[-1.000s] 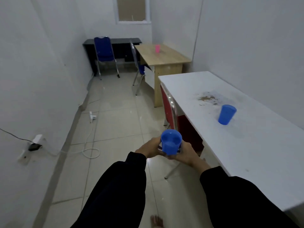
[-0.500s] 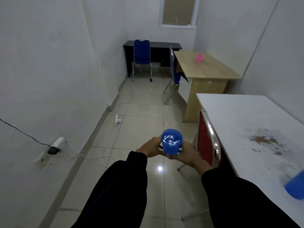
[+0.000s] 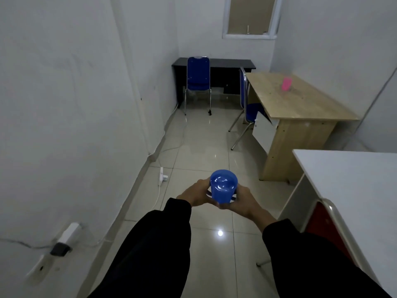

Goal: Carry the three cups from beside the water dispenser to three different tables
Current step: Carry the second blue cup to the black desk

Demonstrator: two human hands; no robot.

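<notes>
A blue cup point(image 3: 223, 187) filled with water is held upright in front of me over the tiled floor, gripped from both sides. My left hand point(image 3: 194, 192) wraps its left side and my right hand point(image 3: 241, 200) its right side. A pink cup point(image 3: 287, 84) stands on the wooden table point(image 3: 300, 104) at the right, further down the room. The white table point(image 3: 352, 179) is close at my right; no cup on it shows in this view. A black table point(image 3: 227, 62) stands against the far wall.
A blue chair point(image 3: 198, 79) stands before the black table, another blue chair point(image 3: 247, 102) is tucked at the wooden table. A red chair back point(image 3: 326, 224) sits by the white table. A power strip point(image 3: 162, 176) and cables run along the left wall.
I have moved forward down the room with the cup held in both hands. The blue cup on the white table has passed out of view at the right; the far tables look nearer.
</notes>
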